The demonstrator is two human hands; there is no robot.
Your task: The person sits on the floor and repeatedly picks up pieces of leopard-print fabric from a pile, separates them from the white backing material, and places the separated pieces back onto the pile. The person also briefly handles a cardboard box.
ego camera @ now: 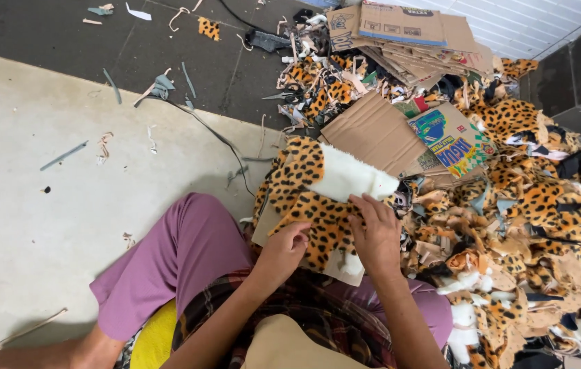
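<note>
**K:** Floor's pale concrete slab on the near side, dark pavement beyond it. Person sits on it, purple trousers (188, 253), plaid shirt, yellow thing under them, can't tell what.

**M:** Hands?

**K:** Left hand (289, 240) curled narrow, pinching the lower edge of a leopard-print plush piece (304, 198). Right hand (375, 231) flatter, fingers spread, pressing down on the same piece. No tool visible in either.

**M:** Where does the piece sit?

**K:** Over the lap, on a cardboard sheet (345, 268). White fur section (348, 176) runs off toward 1 o'clock from the hands.

**M:** Risks?

**K:** My read: the fabric overhangs the cardboard at 11 o'clock, unsupported, so a tug could slide the lot off the knee. Pile fabric is slippery and the left-hand pinch is small; it could lose the edge.

**M:** Surroundings?

**K:** Big heap of leopard scraps (543, 205) from 2 to 4 o'clock, touching the work. Easy to lose the piece among matching offcuts. Flattened cartons (400, 41) at 12, colourful printed box (451, 140) at 1. Thin dark cord (219, 137) crosses the floor at 11, a snag hazard for the piece's far end. Loose strips (160, 87) are scattered further out, well apart.
</note>
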